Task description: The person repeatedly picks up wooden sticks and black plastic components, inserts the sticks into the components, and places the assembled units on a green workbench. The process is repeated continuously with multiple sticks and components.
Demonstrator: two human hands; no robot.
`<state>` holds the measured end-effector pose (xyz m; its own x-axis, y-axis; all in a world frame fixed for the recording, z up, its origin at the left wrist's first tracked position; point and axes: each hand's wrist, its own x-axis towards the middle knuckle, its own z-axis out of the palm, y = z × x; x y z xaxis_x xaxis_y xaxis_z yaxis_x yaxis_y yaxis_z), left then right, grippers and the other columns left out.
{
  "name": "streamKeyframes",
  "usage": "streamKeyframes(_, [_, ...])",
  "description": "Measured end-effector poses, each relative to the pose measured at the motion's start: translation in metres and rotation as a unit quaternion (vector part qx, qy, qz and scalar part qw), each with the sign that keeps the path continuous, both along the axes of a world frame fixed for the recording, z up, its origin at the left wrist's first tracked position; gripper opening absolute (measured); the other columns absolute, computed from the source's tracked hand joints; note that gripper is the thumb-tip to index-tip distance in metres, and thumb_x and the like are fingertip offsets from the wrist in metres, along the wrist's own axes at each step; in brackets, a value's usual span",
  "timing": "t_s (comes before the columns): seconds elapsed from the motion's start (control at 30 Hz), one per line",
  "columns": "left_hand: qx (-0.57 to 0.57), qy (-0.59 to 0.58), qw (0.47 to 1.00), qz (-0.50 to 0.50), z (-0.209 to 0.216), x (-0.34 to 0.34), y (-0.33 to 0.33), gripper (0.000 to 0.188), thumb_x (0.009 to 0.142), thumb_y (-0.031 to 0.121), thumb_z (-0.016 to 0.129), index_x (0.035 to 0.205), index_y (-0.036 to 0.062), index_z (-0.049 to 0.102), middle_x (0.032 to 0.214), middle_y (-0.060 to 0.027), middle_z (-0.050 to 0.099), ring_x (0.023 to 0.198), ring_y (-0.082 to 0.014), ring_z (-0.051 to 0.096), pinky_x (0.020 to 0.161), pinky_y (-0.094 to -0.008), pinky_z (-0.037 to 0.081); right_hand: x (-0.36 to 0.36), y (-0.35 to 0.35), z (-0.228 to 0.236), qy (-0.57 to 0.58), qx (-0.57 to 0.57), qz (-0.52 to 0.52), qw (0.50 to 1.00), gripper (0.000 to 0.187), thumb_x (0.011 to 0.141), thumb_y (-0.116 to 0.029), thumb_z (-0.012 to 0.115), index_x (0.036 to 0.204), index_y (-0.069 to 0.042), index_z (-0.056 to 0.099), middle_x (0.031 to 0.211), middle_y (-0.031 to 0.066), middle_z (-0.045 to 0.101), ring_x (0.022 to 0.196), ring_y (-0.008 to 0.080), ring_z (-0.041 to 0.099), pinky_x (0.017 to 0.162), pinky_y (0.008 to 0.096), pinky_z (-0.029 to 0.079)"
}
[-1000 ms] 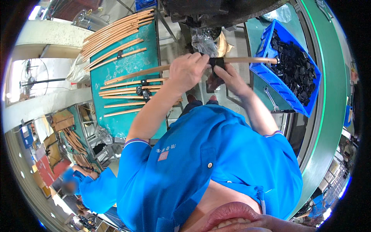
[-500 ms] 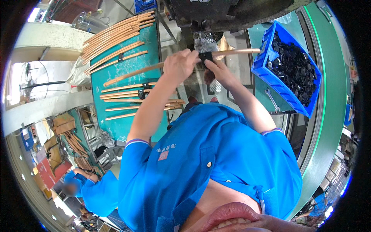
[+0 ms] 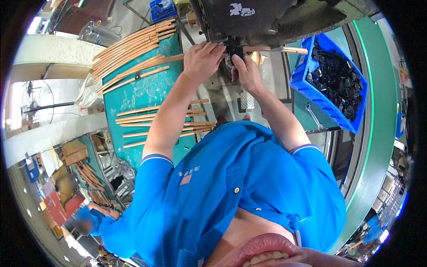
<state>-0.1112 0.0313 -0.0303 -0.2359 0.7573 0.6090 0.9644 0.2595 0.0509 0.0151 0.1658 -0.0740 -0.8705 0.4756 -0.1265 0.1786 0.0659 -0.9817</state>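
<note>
A long, light wooden strip point(image 3: 294, 50) lies crosswise in front of me, close under a dark machine point(image 3: 267, 20). My left hand point(image 3: 202, 62) is closed round the strip, just left of a black bracket point(image 3: 237, 51) fitted on it. My right hand point(image 3: 248, 73) grips this bracket from below, its thumb pressed on the near face. The bracket's top meets the machine's underside, and its exact contact there is hidden. The strip's left end runs over a green table point(image 3: 160, 89), close to other wooden strips point(image 3: 133, 42).
On the right, a blue crate point(image 3: 327, 104) holds many black parts point(image 3: 336, 80), with the strip's right end near its rim. A wrench point(image 3: 314, 116) lies beside the crate. More strips point(image 3: 135, 134) lie on the table's near part. Another person point(image 3: 115, 227) works at lower left.
Both hands have moved forward with the strip and bracket, bringing the bracket up against the machine's underside. The machine appears larger at the top of the view.
</note>
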Motion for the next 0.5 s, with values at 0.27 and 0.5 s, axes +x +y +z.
streamKeyframes(0.27, [-0.168, -0.159, 0.971, 0.058, 0.006, -0.008, 0.003, 0.023, 0.093, 0.035, 0.058, 0.107, 0.0191, 0.068, 0.097, -0.0037, 0.069, 0.09, -0.0268, 0.068, 0.073, -0.0419, 0.055, -0.011, 0.01, 0.001, -0.077, -0.074, 0.004, 0.994, 0.046, 0.096, -0.041, 0.052, 0.093, 0.003, 0.065, 0.07, 0.0061, 0.061, 0.058, 0.0149, 0.057, 0.052, 0.0312, 0.045])
streamKeyframes(0.5, [-0.245, -0.195, 0.948, 0.058, 0.003, -0.012, 0.004, 0.03, 0.097, 0.039, 0.054, 0.117, 0.0215, 0.067, 0.104, -0.0028, 0.069, 0.094, -0.0255, 0.067, 0.078, -0.0406, 0.055, -0.005, 0.001, 0.026, -0.11, -0.21, -0.009, 0.971, 0.043, 0.096, -0.04, 0.056, 0.1, 0.001, 0.065, 0.077, 0.0045, 0.064, 0.058, 0.0143, 0.058, 0.052, 0.0308, 0.047])
